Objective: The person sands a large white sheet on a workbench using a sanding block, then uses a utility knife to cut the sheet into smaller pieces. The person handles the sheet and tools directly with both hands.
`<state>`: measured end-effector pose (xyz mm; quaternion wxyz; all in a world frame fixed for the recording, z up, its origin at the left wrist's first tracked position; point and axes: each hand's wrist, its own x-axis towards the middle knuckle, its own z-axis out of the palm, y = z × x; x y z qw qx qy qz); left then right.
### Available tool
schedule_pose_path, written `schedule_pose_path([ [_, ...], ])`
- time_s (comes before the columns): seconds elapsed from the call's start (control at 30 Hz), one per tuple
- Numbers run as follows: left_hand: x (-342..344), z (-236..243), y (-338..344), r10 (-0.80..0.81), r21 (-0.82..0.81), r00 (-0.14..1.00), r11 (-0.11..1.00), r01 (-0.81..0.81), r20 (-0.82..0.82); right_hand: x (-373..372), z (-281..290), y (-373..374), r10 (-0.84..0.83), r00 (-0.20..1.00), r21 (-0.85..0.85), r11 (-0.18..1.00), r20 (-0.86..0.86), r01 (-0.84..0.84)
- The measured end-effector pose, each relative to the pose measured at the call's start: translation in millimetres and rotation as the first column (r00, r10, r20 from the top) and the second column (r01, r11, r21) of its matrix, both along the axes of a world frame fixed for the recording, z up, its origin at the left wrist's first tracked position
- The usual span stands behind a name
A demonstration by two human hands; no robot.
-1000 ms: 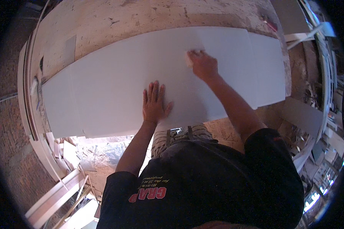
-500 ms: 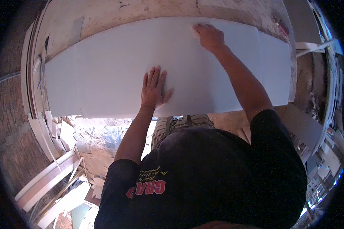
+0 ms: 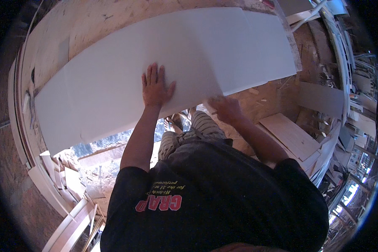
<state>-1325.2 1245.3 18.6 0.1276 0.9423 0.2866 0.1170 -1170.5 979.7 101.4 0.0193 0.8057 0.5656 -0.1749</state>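
A long, smooth white panel (image 3: pixel 109 84) with a curved far edge lies across the work table in front of me. My left hand (image 3: pixel 156 89) rests flat near the panel's middle, fingers stretched and thumb apart, holding nothing. At the near edge, right of my left hand, my right hand (image 3: pixel 227 110) is closed round a small pale block (image 3: pixel 208 106) that looks like a sanding block. Motion blurs its fingers, and they cover most of the block.
Beyond the panel the stained wooden table top (image 3: pixel 92 25) shows, with a red-handled tool (image 3: pixel 268 3) at its far right. Wooden boards (image 3: pixel 291 136) lie low at my right. Offcuts and strips (image 3: pixel 73 180) lean at lower left.
My right hand has swept from the panel's far edge back to its near edge with the block. My left hand stays flat on the panel. The view has turned and shifted somewhat.
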Motion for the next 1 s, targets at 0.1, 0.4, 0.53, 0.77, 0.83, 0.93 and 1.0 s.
schedule_pose_path([
  [0.1, -3.2, -1.8, -1.2, 0.012, -0.001, 0.996, 1.000, -0.012, -0.092, 3.0, -4.5, -27.6, -0.052, 0.998, 0.056, 0.997, -0.032, 0.054],
  [0.4, 7.5, 4.1, 3.9, 0.032, -0.053, 0.978, 0.998, -0.043, -0.205, 78.8, -25.4, 59.8, -0.018, 0.982, 0.274, 0.961, 0.187, -0.034],
  [0.53, 8.4, 9.4, 4.5, 0.043, -0.073, 0.955, 0.995, -0.067, -0.295, 152.5, -30.0, 164.2, -0.033, 0.987, 0.219, 0.976, 0.160, -0.003],
  [0.77, 7.1, 8.3, 8.6, 0.051, -0.109, 0.970, 0.991, -0.079, -0.239, 247.1, -34.4, 286.3, -0.074, 0.989, 0.145, 0.988, 0.126, 0.055],
  [0.83, 6.8, 7.9, 7.8, 0.062, -0.099, 0.970, 0.991, -0.088, -0.234, 257.4, -36.5, 301.4, -0.045, 0.983, 0.153, 0.988, 0.180, 0.017],
  [0.93, 12.3, 11.5, 7.6, 0.063, -0.096, 0.958, 0.991, -0.093, -0.281, 279.2, -46.3, 317.8, 0.002, 0.953, 0.139, 0.989, 0.304, -0.046],
  [1.0, 14.5, 13.1, 6.6, 0.051, -0.097, 0.968, 0.992, -0.077, -0.246, 292.6, -50.0, 319.5, 0.055, 0.940, 0.114, 0.988, 0.336, -0.099],
])
